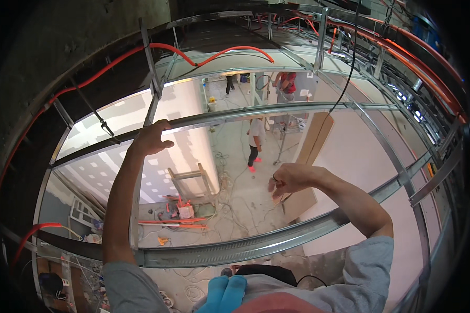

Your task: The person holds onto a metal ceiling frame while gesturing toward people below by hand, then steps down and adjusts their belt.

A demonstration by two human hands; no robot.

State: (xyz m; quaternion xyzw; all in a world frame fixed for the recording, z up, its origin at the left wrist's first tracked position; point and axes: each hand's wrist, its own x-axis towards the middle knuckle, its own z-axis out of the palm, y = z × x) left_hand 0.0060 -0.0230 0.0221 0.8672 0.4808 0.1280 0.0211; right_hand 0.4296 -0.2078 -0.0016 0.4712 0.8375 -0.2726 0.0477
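My left hand (pixel 151 137) reaches up and grips a long metal ceiling rail (pixel 277 110) that runs across the view, fingers curled over its top edge. My right hand (pixel 292 177) is raised in the gap between that rail and a nearer metal rail (pixel 235 249), fingers curled shut; a small thin item may sit between them, too small to tell. My forearms come up from the lower edge. A black cable (pixel 344 88) hangs down close to the far rail.
Orange conduit (pixel 214 55) winds through the metal ceiling frame above. Far below, a person in a white shirt (pixel 255 143) stands on the concrete floor near a wooden ladder (pixel 190 182), tools and cables. Others stand farther back. Drywall panels (pixel 183 135) flank the room.
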